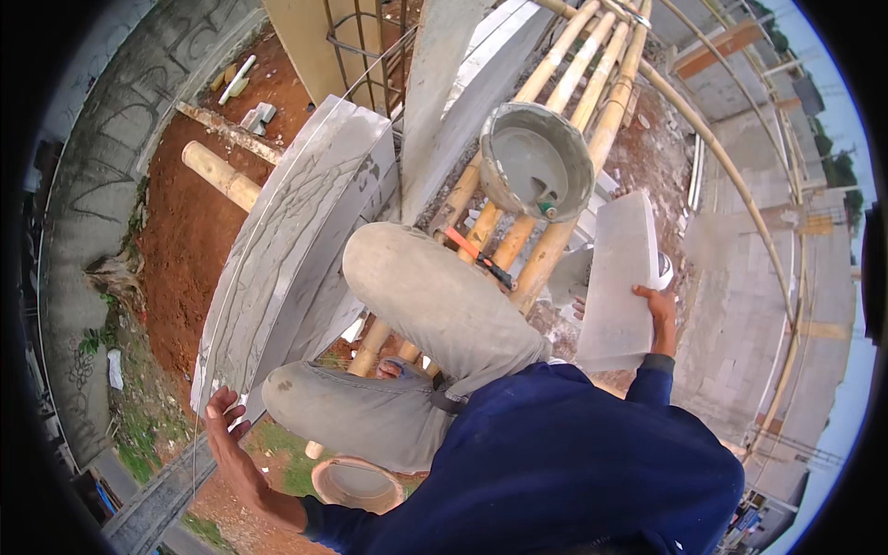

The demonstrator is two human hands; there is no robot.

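Note:
My right hand (pixel 659 310) grips the right edge of a pale grey lightweight block (pixel 618 287), held beside the bamboo scaffold on my right. Fingertips of another hand (pixel 580 308) show at the block's left edge, apparently a co-worker's. At the near end of the block wall (pixel 287 231), my left hand (pixel 229 430) is open, its fingers apart close to the wall's corner. Wet grey mortar with grooves covers the wall's top. A thin string (pixel 282 185) runs along it.
I sit on bamboo poles (pixel 578 74). Before me stand a mortar bucket (pixel 536 162) and an orange-handled tool (pixel 472 248). A round tub (pixel 356 483) is below. Steel rebar (pixel 365 46) rises at the wall's far end. Part of a white helmet (pixel 664 270) shows behind the block.

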